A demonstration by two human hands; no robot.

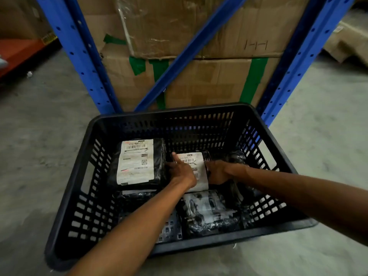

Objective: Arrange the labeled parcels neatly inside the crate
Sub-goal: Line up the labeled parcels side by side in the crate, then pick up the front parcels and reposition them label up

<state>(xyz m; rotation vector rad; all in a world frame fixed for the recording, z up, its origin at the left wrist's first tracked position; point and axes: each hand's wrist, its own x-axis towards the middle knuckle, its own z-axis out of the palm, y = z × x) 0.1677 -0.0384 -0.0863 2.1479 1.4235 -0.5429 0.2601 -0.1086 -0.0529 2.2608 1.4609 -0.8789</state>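
A black slotted plastic crate (278, 156) stands on the floor with several black-wrapped parcels inside. A parcel with a large white label (137, 162) lies face up at the back left. Both my hands are on a second labeled parcel (196, 159) in the middle. My left hand (181, 170) lies flat on its left side, fingers pointing away from me. My right hand (217, 172) grips its right edge. A crumpled black parcel (209, 210) lies in the front right, label not visible. Another dark parcel (135, 196) sits under my left forearm.
Blue metal rack uprights (79, 56) and a diagonal brace (189, 50) rise right behind the crate, with taped cardboard boxes (209, 82) stacked between them. Grey concrete floor (39, 136) surrounds the crate. A red shelf (20, 52) is at the far left.
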